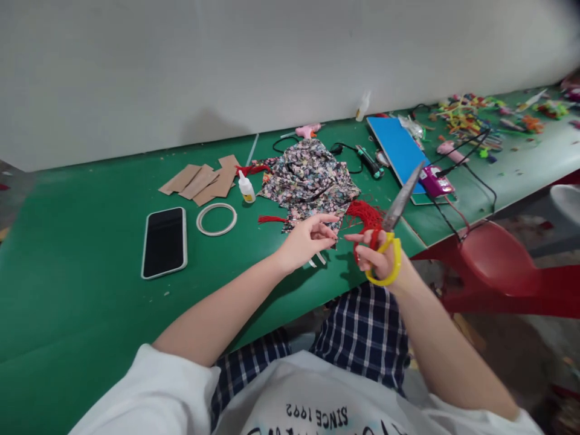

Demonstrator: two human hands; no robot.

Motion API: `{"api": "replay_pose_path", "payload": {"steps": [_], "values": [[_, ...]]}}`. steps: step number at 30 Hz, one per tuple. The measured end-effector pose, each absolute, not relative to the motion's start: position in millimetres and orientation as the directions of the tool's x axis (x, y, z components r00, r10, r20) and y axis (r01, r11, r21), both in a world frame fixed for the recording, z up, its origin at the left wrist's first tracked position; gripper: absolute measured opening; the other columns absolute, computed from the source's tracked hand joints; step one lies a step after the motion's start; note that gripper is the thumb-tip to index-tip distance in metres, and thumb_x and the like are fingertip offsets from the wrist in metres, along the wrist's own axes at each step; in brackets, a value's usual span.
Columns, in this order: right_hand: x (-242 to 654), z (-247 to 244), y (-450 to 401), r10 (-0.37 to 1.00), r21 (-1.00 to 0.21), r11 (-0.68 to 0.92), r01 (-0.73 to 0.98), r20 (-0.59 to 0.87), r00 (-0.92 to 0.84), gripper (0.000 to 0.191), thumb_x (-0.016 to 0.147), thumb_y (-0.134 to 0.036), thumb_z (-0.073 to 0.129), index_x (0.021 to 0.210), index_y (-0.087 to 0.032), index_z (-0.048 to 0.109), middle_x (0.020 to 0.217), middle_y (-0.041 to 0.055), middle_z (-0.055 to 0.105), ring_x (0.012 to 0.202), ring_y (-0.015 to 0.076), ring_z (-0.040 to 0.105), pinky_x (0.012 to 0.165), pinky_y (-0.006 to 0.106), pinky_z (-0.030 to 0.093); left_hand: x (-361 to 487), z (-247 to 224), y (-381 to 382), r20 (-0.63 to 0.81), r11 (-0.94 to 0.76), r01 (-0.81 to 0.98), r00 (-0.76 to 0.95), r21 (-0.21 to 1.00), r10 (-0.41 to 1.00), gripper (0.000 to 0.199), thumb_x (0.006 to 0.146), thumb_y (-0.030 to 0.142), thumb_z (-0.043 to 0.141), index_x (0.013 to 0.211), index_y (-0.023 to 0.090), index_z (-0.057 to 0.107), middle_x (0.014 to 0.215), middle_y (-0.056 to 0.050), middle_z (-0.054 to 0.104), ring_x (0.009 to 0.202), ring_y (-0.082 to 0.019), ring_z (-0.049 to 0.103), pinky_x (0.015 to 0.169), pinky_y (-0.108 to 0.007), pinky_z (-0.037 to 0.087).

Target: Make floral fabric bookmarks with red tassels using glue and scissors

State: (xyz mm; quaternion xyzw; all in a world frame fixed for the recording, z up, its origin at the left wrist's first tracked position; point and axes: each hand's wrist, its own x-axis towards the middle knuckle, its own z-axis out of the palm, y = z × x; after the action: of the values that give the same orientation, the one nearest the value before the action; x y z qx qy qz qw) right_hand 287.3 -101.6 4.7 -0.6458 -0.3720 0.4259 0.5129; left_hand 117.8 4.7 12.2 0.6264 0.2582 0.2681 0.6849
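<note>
My left hand is over the near edge of a floral-print cloth, fingers curled and thumb pressed inward. Whatever lies between those fingertips is too small to make out. Scissors with yellow and red handles hang on my right hand, blades pointing up and away. That hand's thumb and forefinger reach toward my left fingertips. A bundle of red cords lies just beyond the right hand, and a red tassel lies at the cloth's left side. White strips show below my left hand.
Left on the green table are a phone, a tape roll, cardboard pieces and a glue bottle. Behind lies a pink glue gun. Rightward are a blue board, a purple box with cables and a red chair.
</note>
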Motion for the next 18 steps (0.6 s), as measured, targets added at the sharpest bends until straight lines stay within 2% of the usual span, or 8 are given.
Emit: {"api": "replay_pose_path", "payload": {"steps": [3, 5, 8, 11, 14, 18], "values": [[250.1, -9.5, -87.5, 0.89, -0.982, -0.087, -0.169, -0.153, 0.429, 0.041, 0.061, -0.039, 0.075, 0.078, -0.024, 0.041, 0.074, -0.0053, 0.061, 0.039, 0.0057, 0.045, 0.04, 0.023, 0.037, 115.9, 13.6, -0.5, 0.004, 0.064, -0.062, 0.752, 0.996, 0.66, 0.039, 0.071, 0.009, 0.059, 0.11, 0.014, 0.054, 0.075, 0.001, 0.058, 0.068, -0.008, 0.057, 0.069, -0.023, 0.049], [242.7, -13.2, -83.1, 0.884, -0.973, -0.065, -0.22, -0.158, 0.441, 0.04, 0.06, -0.035, 0.076, 0.077, -0.023, 0.042, 0.067, -0.0071, 0.057, 0.042, 0.0063, 0.048, 0.042, 0.022, 0.039, 113.8, 13.3, -0.9, 0.02, 0.005, -0.031, 0.753, 0.999, 0.658, 0.036, 0.073, 0.01, 0.059, 0.108, 0.014, 0.055, 0.076, 0.001, 0.058, 0.068, -0.008, 0.058, 0.07, -0.024, 0.049], [251.2, -13.4, -86.0, 0.878, -0.974, -0.097, -0.205, -0.181, 0.443, 0.04, 0.059, -0.035, 0.076, 0.078, -0.023, 0.044, 0.063, -0.0071, 0.054, 0.05, 0.0095, 0.054, 0.049, 0.024, 0.046, 110.6, 10.9, 4.5, 0.038, -0.087, 0.029, 0.735, 0.996, 0.677, 0.032, 0.074, 0.012, 0.057, 0.107, 0.015, 0.057, 0.078, 0.0, 0.062, 0.07, -0.01, 0.06, 0.073, -0.026, 0.05], [271.6, -13.7, -93.4, 0.849, -0.983, -0.164, -0.079, -0.181, 0.496, 0.042, 0.056, -0.039, 0.077, 0.074, -0.023, 0.044, 0.063, -0.0056, 0.054, 0.054, 0.0117, 0.054, 0.047, 0.025, 0.046, 107.1, 6.6, 15.6, 0.076, -0.242, 0.142, 0.7, 0.96, 0.71, 0.029, 0.078, 0.013, 0.053, 0.106, 0.016, 0.058, 0.087, -0.003, 0.066, 0.077, -0.012, 0.063, 0.076, -0.029, 0.051], [292.6, -17.9, -97.8, 0.83, -0.954, -0.267, 0.134, -0.157, 0.536, 0.042, 0.053, -0.043, 0.077, 0.072, -0.022, 0.046, 0.064, -0.0032, 0.056, 0.055, 0.0131, 0.053, 0.042, 0.024, 0.042, 102.3, -0.2, 29.2, 0.18, -0.52, 0.291, 0.714, 0.803, 0.677, 0.023, 0.081, 0.014, 0.05, 0.1, 0.017, 0.062, 0.096, -0.004, 0.067, 0.088, -0.015, 0.062, 0.083, -0.032, 0.049], [307.6, -22.1, -97.4, 0.863, -0.871, -0.324, 0.369, -0.113, 0.492, 0.036, 0.06, -0.046, 0.072, 0.08, -0.023, 0.054, 0.083, 0.002, 0.065, 0.067, 0.0182, 0.058, 0.051, 0.03, 0.046, 97.0, -12.8, 41.5, 0.269, -0.788, 0.381, 0.792, 0.482, 0.548, 0.023, 0.085, 0.011, 0.046, 0.097, 0.014, 0.065, 0.096, -0.007, 0.066, 0.095, -0.019, 0.058, 0.088, -0.038, 0.046]]}}
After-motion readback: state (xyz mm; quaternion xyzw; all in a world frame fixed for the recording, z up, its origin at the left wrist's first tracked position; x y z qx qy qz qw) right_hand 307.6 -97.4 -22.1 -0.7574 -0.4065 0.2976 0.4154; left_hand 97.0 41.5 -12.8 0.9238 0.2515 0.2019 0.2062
